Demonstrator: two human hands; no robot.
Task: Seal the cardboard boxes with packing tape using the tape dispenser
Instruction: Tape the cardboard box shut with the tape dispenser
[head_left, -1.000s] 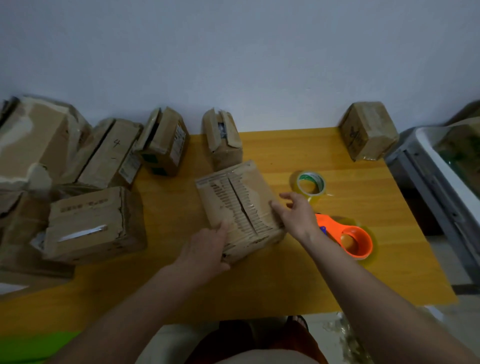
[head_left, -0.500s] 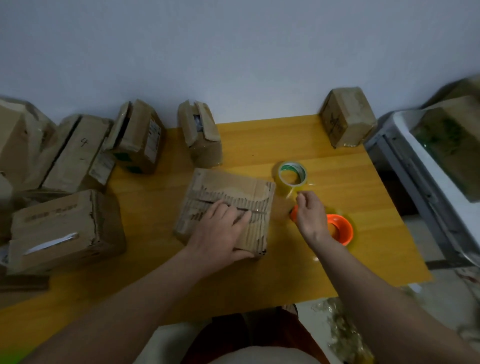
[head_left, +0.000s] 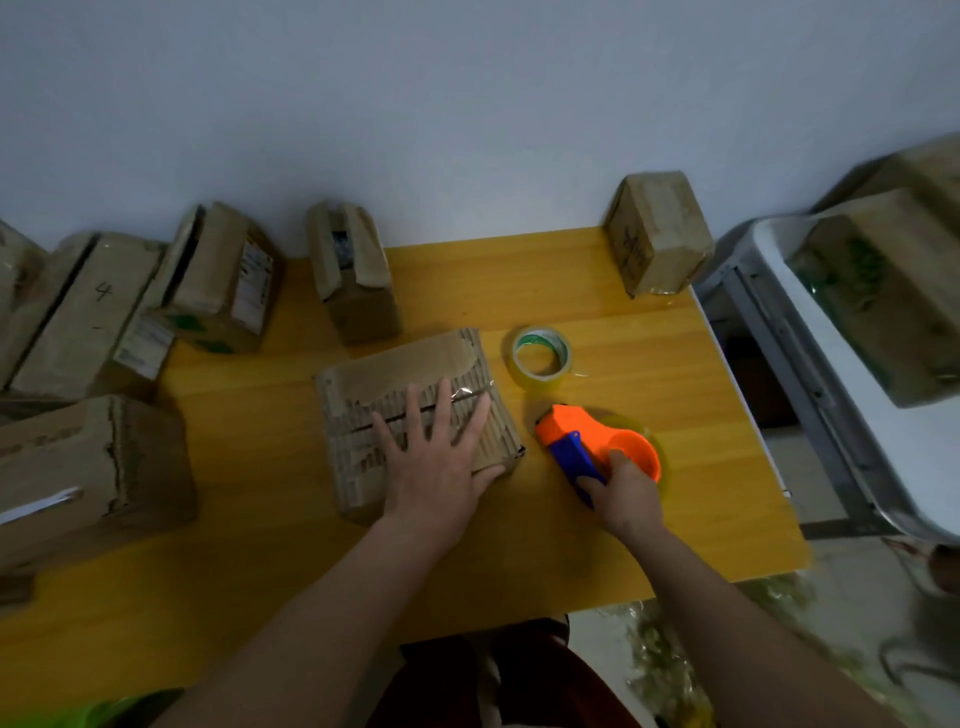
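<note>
The tape dispenser (head_left: 597, 441) lies on the yellow table (head_left: 597, 291) just right of the worn cardboard box (head_left: 415, 410), long axis diagonal, orange nose toward the box. The right hand (head_left: 626, 499) grips its blue handle. The left hand (head_left: 436, 457) presses the closed flaps, fingers spread. A loose tape roll (head_left: 542, 358) sits behind.

A handwritten "4" is seen on the top flap of a cardboard box (head_left: 78, 317) at the left of the desk (head_left: 597, 291). Printed labels on neighbouring boxes and dark marks on the far right box (head_left: 657, 234) cannot be read.
</note>
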